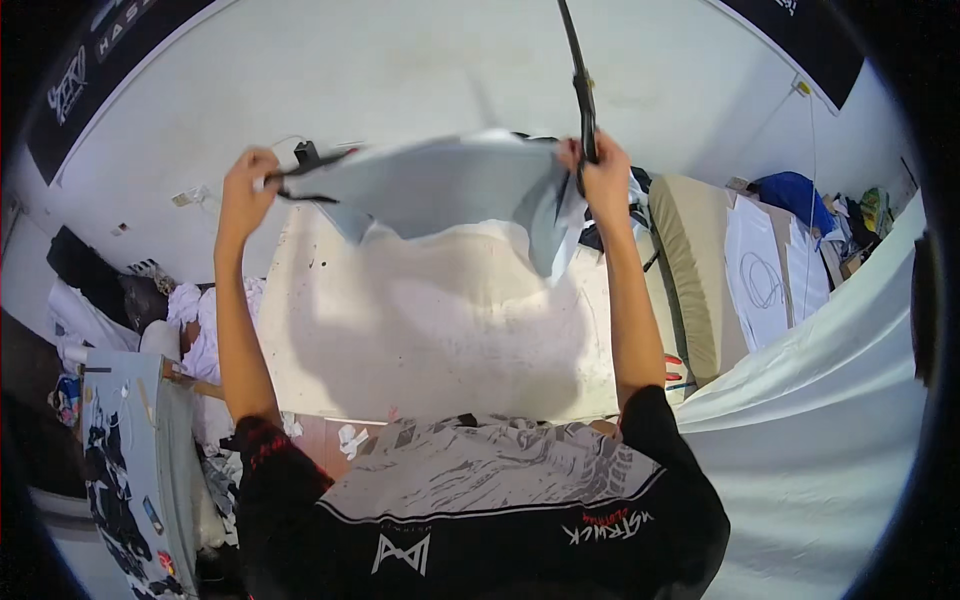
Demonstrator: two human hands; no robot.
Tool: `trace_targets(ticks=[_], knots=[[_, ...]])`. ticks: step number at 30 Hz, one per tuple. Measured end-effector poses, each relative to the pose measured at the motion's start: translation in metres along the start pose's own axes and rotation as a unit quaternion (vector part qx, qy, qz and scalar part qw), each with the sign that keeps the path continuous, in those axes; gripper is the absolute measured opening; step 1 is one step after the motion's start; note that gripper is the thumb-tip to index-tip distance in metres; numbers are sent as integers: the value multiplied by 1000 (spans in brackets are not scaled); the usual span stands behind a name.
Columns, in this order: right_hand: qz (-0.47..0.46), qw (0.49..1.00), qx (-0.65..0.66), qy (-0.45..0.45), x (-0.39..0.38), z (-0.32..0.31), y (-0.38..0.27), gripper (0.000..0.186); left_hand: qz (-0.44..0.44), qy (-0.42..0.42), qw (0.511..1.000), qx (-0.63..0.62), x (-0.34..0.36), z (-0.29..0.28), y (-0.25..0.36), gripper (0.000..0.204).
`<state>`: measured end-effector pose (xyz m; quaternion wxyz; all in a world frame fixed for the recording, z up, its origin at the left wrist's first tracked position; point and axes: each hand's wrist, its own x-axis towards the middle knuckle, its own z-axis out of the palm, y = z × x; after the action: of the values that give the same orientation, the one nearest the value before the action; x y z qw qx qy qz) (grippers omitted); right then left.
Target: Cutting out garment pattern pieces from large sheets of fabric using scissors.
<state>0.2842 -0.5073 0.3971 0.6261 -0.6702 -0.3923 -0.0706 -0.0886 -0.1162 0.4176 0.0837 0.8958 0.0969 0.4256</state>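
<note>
Head view: from where I stand, the work looks partway along, judging by the grey-blue cloth (430, 190), which is up in the air and opened out across the upper middle of the frame. Lifting and spreading it are done, as far as I can judge; setting it down is not, since it hangs above the pale work surface (440, 340) at the frame's centre. Nor is it smooth: the lower edge waves, and a corner droops in folds toward the right hand (607, 180).

At upper left, the left hand (250, 195) has its fingers closed around dark strips (315, 165) that fan out to the cloth's near end. The right hand, upper right of centre, is clamped on a long black strip (584, 100) rising past the top edge, and its fingertips meet the cloth too. Blur hides whether those strips are sewn on or separate, so I can't tell how finished the piece is.
</note>
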Motion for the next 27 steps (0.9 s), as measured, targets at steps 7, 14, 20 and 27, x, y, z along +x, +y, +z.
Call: trace_targets(ticks=[7, 14, 20, 27], knots=[[256, 954, 58, -145, -190, -80, 43, 16, -171, -263, 926, -211, -200, 47, 36, 46], [288, 943, -52, -160, -242, -73, 97, 7, -318, -238, 884, -247, -294, 116, -17, 27], [197, 956, -179, -125, -264, 5, 156, 19, -400, -276, 874, 9, -354, 187, 18, 76], [47, 938, -342, -24, -349, 60, 200, 40, -490, -301, 801, 167, -391, 176, 50, 119]])
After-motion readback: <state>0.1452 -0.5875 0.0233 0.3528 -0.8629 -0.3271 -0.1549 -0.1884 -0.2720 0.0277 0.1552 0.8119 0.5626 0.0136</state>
